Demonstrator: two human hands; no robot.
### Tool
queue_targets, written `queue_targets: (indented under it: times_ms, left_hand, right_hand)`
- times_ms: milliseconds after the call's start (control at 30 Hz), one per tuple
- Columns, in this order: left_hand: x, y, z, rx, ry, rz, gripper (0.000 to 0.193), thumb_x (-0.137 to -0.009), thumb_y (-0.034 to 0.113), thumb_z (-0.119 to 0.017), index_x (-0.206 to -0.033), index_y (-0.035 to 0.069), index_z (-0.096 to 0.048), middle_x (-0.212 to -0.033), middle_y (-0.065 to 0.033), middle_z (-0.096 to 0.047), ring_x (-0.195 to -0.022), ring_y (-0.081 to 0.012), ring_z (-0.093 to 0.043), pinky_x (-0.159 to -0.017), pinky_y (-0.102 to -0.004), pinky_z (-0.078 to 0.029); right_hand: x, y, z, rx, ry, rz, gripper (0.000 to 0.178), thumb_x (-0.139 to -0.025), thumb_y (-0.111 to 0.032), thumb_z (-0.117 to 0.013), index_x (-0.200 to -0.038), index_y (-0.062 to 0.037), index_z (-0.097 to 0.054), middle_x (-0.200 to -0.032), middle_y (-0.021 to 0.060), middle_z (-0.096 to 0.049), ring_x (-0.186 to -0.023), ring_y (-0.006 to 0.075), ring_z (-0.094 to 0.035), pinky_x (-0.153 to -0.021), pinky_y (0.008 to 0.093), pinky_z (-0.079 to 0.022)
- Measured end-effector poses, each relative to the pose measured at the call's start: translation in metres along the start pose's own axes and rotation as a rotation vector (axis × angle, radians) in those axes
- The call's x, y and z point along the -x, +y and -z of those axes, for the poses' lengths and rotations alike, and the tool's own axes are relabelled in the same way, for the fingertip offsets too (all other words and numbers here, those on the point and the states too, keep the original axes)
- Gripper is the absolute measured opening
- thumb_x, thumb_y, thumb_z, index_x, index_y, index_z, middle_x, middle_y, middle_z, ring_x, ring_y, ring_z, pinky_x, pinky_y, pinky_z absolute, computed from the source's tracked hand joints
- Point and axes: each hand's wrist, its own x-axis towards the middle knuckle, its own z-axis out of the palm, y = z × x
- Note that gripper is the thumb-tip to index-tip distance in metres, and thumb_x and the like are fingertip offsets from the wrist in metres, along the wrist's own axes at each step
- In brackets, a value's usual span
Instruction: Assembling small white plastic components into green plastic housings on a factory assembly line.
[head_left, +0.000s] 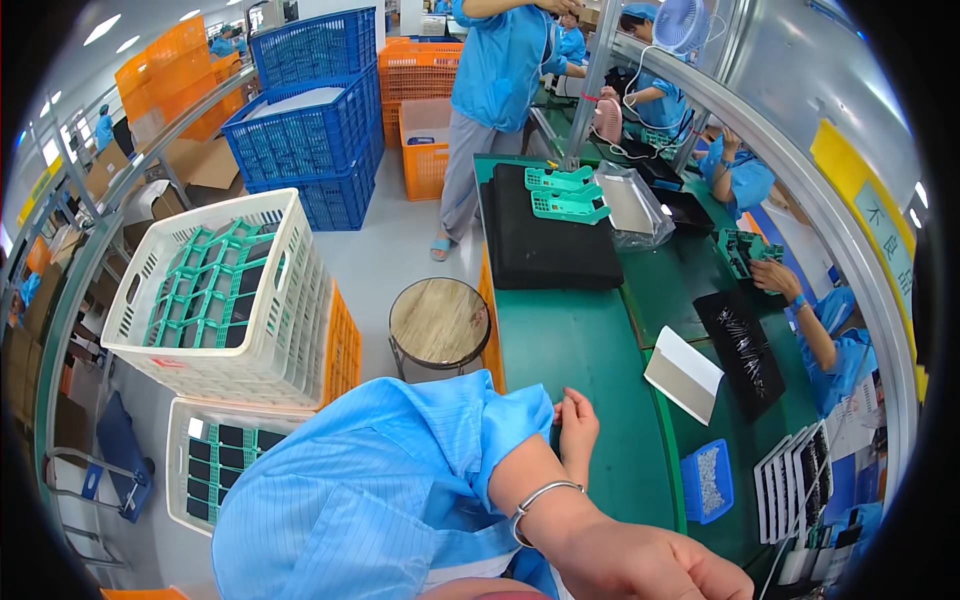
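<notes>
My left hand (655, 565), with a silver bangle (530, 515) at its wrist, reaches to the lower edge of the view. Its fingers are curled together, and whatever they may hold is hidden. Beyond that forearm, my right hand (578, 430) shows in part over the near edge of the green work table (560, 335). Its fingers are loosely bent and apart, with nothing visible in them. My left forearm covers its wrist. Nearest on the table are a blue tray of small pale parts (708, 482) and a white and grey sheet (684, 375).
Black foam pads (550, 245) carry green plastic frames (567, 195). At right, a co-worker's hand (777, 277) holds a green part (740, 250). A round stool (440, 320), white crates (215, 350), blue crates (305, 130) and a standing person (500, 80) are to the left.
</notes>
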Motion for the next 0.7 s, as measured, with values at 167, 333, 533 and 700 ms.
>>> queue_targets:
  times_ms: [167, 333, 533, 700]
  left_hand:
    - [-0.002, -0.009, 0.007, 0.015, -0.05, 0.075, 0.019, -0.092, 0.009, -0.048, -0.102, -0.006, -0.051, -0.096, -0.011, -0.059, -0.087, -0.0187, -0.059, -0.073, -0.0285, -0.046]
    - [-0.032, -0.033, 0.004, -0.087, -0.306, 0.029, 0.027, -0.095, 0.021, -0.045, -0.113, 0.002, -0.049, -0.106, -0.0149, -0.058, -0.096, -0.0251, -0.057, -0.081, -0.0381, -0.044]
    - [-0.025, -0.024, 0.01, -0.652, -0.399, 0.123, 0.029, -0.095, 0.023, -0.046, -0.114, 0.001, -0.049, -0.106, -0.0153, -0.059, -0.094, -0.024, -0.057, -0.082, -0.0368, -0.044]
    - [-0.01, -0.009, 0.015, -1.37, -0.435, 0.3, 0.028, -0.094, 0.021, -0.048, -0.111, -0.002, -0.05, -0.103, -0.0149, -0.06, -0.091, -0.021, -0.056, -0.081, -0.0328, -0.044]
  right_hand:
    - [0.004, -0.005, 0.003, -0.028, 0.023, -0.02, 0.023, -0.09, -0.01, -0.051, -0.109, 0.0021, -0.058, -0.073, 0.0055, -0.06, -0.061, 0.0095, -0.056, -0.057, 0.0218, -0.047]
    - [-0.002, -0.006, -0.006, 0.078, 0.036, 0.047, 0.022, -0.089, -0.012, -0.053, -0.105, 0.0014, -0.06, -0.076, 0.0042, -0.06, -0.066, 0.0081, -0.054, -0.06, 0.0232, -0.045]
    - [-0.012, 0.01, 0.003, 0.04, 0.059, -0.037, 0.021, -0.088, -0.011, -0.056, -0.104, -0.0009, -0.063, -0.085, 0.0024, -0.062, -0.074, 0.0065, -0.053, -0.065, 0.0216, -0.045]
    - [-0.002, -0.004, 0.003, -0.038, 0.014, -0.042, 0.024, -0.09, -0.01, -0.052, -0.11, 0.0014, -0.058, -0.078, 0.0037, -0.061, -0.067, 0.0077, -0.055, -0.061, 0.0214, -0.047]
